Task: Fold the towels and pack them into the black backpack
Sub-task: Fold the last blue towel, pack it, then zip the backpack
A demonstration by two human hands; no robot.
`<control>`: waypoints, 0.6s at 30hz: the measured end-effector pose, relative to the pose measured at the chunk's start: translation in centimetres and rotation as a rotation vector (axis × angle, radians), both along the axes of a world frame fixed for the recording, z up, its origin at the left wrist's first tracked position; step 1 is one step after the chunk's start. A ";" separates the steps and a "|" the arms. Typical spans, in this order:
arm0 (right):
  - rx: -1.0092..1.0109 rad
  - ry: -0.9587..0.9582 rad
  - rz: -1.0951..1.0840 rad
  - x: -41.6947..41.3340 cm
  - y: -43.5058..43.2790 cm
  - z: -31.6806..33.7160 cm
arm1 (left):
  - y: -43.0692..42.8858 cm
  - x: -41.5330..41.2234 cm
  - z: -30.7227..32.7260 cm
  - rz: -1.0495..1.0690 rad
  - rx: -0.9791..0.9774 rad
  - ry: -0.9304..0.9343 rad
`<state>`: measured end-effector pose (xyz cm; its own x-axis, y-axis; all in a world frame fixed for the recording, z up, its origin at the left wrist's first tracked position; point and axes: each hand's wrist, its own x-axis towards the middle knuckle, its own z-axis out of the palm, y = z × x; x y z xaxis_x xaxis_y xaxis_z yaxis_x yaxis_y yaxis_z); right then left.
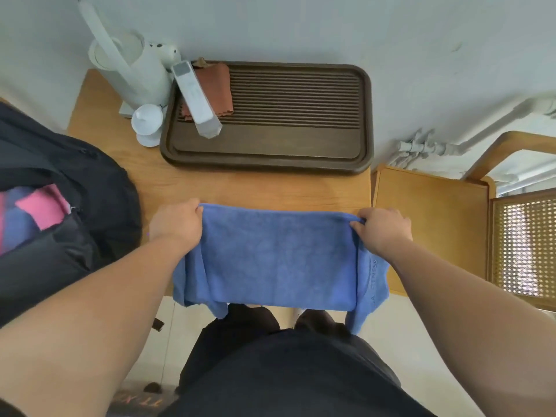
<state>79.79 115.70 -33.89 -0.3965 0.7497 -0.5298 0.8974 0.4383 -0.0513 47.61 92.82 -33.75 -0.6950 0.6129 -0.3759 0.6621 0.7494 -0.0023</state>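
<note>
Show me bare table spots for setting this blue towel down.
Bare wood strip of table between the tray and the blue towel. The tray's right slats are bare too. Crowded far left: kettle, white cup, black backpack.

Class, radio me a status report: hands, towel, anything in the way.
Left hand and right hand each pinch a far corner of the blue towel. Black backpack open at left, pink and blue cloth inside. Wooden tray beyond, clear of it.

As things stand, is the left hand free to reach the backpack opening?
Probably yes: the backpack sits open beside the left hand, nothing between, though that hand grips the towel.
</note>
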 end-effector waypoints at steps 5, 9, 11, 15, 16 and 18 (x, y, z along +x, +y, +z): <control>0.108 0.024 -0.063 -3.2 2.4 0.2 | 3.8 -4.1 -0.3 -0.200 0.014 0.066; 0.227 0.082 -0.080 -5.2 1.9 -0.3 | 4.4 -4.9 -1.1 -0.270 0.193 0.162; 0.277 0.125 0.020 -5.6 0.0 -1.0 | 3.8 -3.9 -1.6 -0.229 0.270 0.151; 0.191 0.195 0.331 -6.1 -5.4 -2.9 | 0.7 -0.2 -2.8 -0.091 0.309 0.109; 0.120 0.167 0.372 -6.4 -6.6 -3.3 | -0.6 0.9 -3.1 -0.078 0.295 0.093; -0.003 0.077 0.425 -6.7 -8.3 -3.8 | -3.4 2.5 -3.5 -0.041 0.250 0.054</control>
<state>73.06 107.40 -37.72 -0.7081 0.5099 -0.4884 0.6309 0.7675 -0.1134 50.16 89.41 -37.21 -0.6823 0.7106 -0.1719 0.6963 0.7033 0.1436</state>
